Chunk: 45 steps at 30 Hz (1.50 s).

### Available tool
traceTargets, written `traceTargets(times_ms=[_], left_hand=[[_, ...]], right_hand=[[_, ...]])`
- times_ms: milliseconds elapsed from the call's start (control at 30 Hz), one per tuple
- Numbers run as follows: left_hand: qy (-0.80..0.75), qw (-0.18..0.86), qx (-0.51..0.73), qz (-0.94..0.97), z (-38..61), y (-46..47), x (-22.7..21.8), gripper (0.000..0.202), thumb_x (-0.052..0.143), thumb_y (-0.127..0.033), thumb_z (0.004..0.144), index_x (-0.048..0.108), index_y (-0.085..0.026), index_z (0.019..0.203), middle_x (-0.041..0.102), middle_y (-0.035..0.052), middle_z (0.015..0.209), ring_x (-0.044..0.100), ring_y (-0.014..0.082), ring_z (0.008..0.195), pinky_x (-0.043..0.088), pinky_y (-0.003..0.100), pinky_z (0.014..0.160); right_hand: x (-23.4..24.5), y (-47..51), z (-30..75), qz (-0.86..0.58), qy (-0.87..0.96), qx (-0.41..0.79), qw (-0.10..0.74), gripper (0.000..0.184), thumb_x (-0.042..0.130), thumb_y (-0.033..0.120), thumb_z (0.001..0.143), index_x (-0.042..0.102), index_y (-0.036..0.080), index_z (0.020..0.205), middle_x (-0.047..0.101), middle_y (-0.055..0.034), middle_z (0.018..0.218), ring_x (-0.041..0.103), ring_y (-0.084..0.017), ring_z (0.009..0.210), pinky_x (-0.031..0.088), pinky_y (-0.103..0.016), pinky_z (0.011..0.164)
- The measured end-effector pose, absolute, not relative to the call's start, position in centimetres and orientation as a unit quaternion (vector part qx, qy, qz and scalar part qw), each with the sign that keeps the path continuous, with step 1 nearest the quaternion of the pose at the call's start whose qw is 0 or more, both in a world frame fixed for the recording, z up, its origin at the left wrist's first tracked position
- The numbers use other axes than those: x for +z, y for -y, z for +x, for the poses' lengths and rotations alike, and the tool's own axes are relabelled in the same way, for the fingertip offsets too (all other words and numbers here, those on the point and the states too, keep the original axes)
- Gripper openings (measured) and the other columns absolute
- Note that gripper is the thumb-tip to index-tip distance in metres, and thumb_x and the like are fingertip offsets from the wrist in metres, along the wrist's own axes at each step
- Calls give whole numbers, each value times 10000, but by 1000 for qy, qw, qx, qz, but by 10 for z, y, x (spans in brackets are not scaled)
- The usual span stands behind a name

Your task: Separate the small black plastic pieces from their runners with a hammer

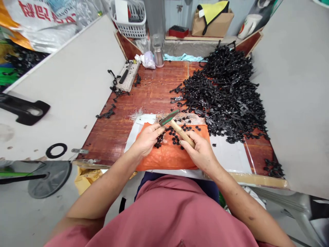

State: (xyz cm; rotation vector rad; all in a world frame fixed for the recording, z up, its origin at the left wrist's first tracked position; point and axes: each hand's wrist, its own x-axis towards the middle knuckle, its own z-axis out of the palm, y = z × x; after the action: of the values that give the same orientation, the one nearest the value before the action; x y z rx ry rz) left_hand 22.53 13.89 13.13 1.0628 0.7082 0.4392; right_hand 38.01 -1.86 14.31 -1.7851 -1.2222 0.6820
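My right hand (202, 149) is wrapped round the wooden handle of a hammer (182, 133). Its long, narrow head, green with dark edges, lies slantwise just above my left fingertips. My left hand (147, 139) is closed in a pinch, with a black plastic strip (159, 138) at its fingers; the exact grip is partly hidden. Under both hands an orange cloth (164, 160) covers a pad. Small round black plastic pieces (176, 139) are scattered on the cloth between my hands, some near the rough block (197, 119) at its far edge.
A large heap of black plastic parts (226, 96) covers the table's right side. At left, a dark-handled tool (125, 72) rests on a pale block (132, 77). A steel flask (158, 56), a grey basket (131, 28) and a mug (249, 25) stand at the back. Grey panels flank the table.
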Motion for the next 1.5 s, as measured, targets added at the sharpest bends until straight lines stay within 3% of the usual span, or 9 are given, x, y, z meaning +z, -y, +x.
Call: traceTargets(times_ms=[200, 333, 633, 767, 933, 1100, 1233, 1400, 1500], left_hand=[[-347, 838, 321, 273, 236, -128, 128, 53, 755, -144, 827, 703, -133, 832, 686, 2, 778, 618, 106, 715, 596, 254, 760], [-374, 828, 363, 209, 245, -116, 130, 128, 644, -109, 901, 668, -161, 786, 685, -8, 766, 640, 110, 729, 605, 271, 813], [-384, 827, 258, 318, 219, -97, 125, 155, 635, -307, 931, 686, -169, 885, 679, 23, 753, 669, 155, 710, 608, 316, 756], [-412, 556, 263, 673, 177, -97, 134, 271, 650, -407, 911, 731, -163, 827, 659, 32, 717, 614, 158, 660, 575, 316, 717], [-158, 271, 280, 907, 164, -86, 148, 417, 626, -295, 949, 613, -230, 1361, 707, 103, 1247, 643, 252, 1163, 455, 475, 1122], [-111, 354, 201, 907, 174, -76, 131, 495, 470, -250, 1026, 469, -251, 1521, 752, 62, 1104, 703, 184, 916, 563, 310, 864], [-286, 429, 187, 836, 182, -99, 128, 480, 432, -344, 1031, 553, -252, 1487, 670, -28, 681, 584, 148, 564, 501, 238, 618], [-317, 444, 208, 811, 203, -147, 133, 347, 523, -400, 969, 751, -251, 1184, 693, 12, 757, 679, 224, 881, 498, 252, 800], [-326, 406, 174, 836, 215, -162, 128, 335, 459, -399, 993, 718, -263, 1157, 699, 2, 809, 661, 211, 829, 464, 263, 794]], right_hand=[[139, 24, 365, -704, 501, 296, 407, 91, 601, 271, 936, 673, 234, 977, 657, 23, 840, 575, -159, 754, 408, -269, 708], [138, 21, 356, -694, 518, 299, 401, 203, 708, 325, 886, 679, 251, 1073, 704, 10, 927, 623, -187, 827, 442, -288, 777], [137, 15, 355, -645, 447, 396, 477, 121, 681, 334, 839, 674, 214, 854, 628, 23, 782, 553, -161, 746, 426, -269, 707], [151, 24, 370, -599, 373, 494, 508, 229, 717, 407, 829, 616, 201, 827, 478, 68, 631, 391, -95, 549, 312, -226, 523], [157, 30, 376, -504, 339, 618, 500, 406, 750, 565, 824, 592, 197, 887, 390, 115, 505, 242, -62, 406, 169, -218, 399], [157, 29, 372, -500, 353, 589, 527, 402, 790, 530, 796, 642, 175, 914, 534, 62, 666, 284, -36, 432, 193, -210, 391], [153, 36, 381, -575, 324, 514, 548, 402, 770, 479, 813, 653, 188, 1065, 658, 6, 877, 332, -35, 453, 234, -215, 398], [137, 58, 400, -622, 259, 466, 573, 503, 723, 532, 828, 614, 194, 1184, 637, 31, 754, 283, -51, 417, 186, -233, 391], [125, 71, 408, -639, 249, 454, 568, 524, 712, 526, 843, 611, 181, 1223, 614, 40, 739, 303, -51, 414, 200, -232, 400]])
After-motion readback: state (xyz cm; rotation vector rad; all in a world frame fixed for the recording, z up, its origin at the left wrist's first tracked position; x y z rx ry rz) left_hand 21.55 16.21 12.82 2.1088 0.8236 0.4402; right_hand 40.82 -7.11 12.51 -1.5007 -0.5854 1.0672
